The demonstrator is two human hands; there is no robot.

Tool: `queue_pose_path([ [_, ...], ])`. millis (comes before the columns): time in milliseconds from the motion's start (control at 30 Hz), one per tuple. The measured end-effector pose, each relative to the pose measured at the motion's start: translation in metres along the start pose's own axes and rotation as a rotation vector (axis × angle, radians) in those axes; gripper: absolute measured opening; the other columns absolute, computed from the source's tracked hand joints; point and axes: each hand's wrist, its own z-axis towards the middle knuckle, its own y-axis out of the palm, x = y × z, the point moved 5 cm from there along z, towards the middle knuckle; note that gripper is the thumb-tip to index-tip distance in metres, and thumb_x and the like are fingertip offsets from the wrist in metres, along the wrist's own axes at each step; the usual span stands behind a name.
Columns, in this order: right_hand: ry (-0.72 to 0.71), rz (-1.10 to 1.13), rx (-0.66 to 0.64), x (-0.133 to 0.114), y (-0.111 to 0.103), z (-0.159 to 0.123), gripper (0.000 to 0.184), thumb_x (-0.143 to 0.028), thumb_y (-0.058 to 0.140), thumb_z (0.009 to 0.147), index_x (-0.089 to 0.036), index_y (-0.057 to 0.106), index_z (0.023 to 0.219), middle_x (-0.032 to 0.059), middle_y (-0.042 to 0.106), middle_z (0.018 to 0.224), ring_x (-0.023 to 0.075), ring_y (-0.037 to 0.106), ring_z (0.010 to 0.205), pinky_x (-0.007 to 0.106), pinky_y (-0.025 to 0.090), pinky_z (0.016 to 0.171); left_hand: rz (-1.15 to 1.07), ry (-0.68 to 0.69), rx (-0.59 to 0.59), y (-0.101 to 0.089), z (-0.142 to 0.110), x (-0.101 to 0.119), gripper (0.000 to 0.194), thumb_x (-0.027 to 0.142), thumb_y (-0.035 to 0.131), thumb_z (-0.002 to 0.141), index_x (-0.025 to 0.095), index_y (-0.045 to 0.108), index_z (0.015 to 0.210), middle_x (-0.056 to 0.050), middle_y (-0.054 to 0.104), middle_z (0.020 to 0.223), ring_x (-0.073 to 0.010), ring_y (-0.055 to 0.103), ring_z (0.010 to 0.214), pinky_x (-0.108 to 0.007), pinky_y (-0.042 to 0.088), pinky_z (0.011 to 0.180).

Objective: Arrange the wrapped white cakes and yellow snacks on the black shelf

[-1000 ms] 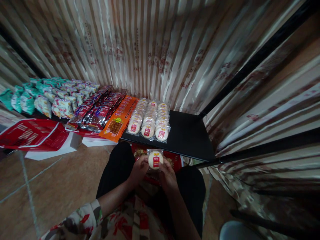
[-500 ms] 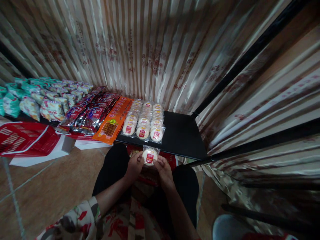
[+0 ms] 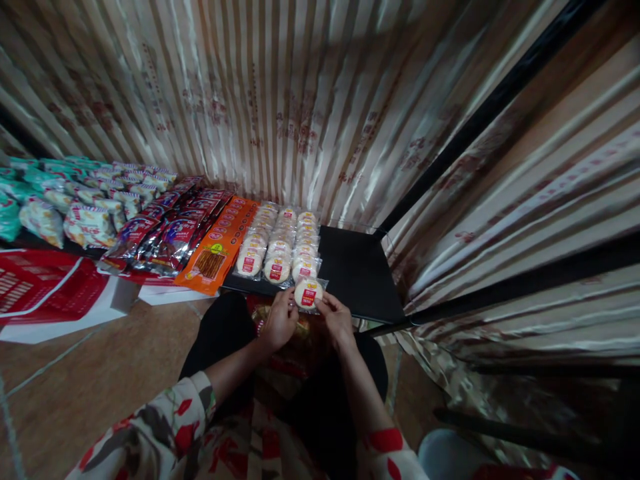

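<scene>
My left hand (image 3: 279, 323) and my right hand (image 3: 336, 319) both pinch the edges of a clear-wrapped round white cake packet (image 3: 309, 293) with a red label. The packet sits at the front edge of the black shelf (image 3: 356, 273), at the near end of the right-hand row of the same cake packets (image 3: 277, 243). Three rows of these packets lie side by side on the shelf. A red box (image 3: 285, 347) rests on my lap under my hands, mostly hidden.
Left of the cakes lie orange snack packs (image 3: 217, 247), dark red-and-blue packets (image 3: 163, 233) and green-and-white bags (image 3: 75, 200). Red-and-white cartons (image 3: 45, 293) sit on the tiled floor (image 3: 90, 373). Striped curtains hang behind and to the right. A pale stool (image 3: 445, 457) stands at the lower right.
Both hands have carried the cake packet up from above my lap to the front edge of the shelf, at the end of the right-hand row. The view has shifted slightly right.
</scene>
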Motion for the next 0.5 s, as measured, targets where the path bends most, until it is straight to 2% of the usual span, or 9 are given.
queue_pose_path([
  [100, -0.021, -0.088, -0.008, -0.003, -0.001, 0.013, 0.037, -0.033, 0.075, 0.052, -0.021, 0.070, 0.087, -0.0018, 0.071, 0.077, 0.0141, 0.061, 0.067, 0.027, 0.047, 0.068, 0.053, 0.052, -0.007, 0.002, 0.008, 0.002, 0.052, 0.007, 0.045, 0.073, 0.016, 0.044, 0.124, -0.011, 0.053, 0.114, -0.0206, 0.052, 0.105, -0.036, 0.043, 0.094],
  [333, -0.140, -0.377, 0.042, -0.009, -0.007, 0.035, 0.025, -0.036, 0.070, 0.057, -0.024, 0.071, 0.078, -0.0032, 0.068, 0.067, 0.0138, 0.057, 0.061, 0.026, 0.045, 0.064, 0.248, 0.082, -0.061, 0.011, 0.019, -0.003, 0.052, 0.011, 0.043, 0.079, 0.012, 0.038, 0.131, -0.016, 0.051, 0.122, -0.0240, 0.049, 0.113, -0.040, 0.040, 0.099],
  [500, -0.154, -0.637, 0.046, -0.009, -0.004, 0.040, 0.029, -0.039, 0.060, 0.066, -0.024, 0.068, 0.089, -0.0005, 0.070, 0.082, 0.0159, 0.062, 0.072, 0.026, 0.046, 0.068, 0.328, 0.104, -0.083, 0.013, 0.020, -0.005, 0.051, 0.009, 0.041, 0.077, 0.008, 0.040, 0.128, -0.016, 0.049, 0.126, -0.0234, 0.045, 0.118, -0.039, 0.037, 0.103],
])
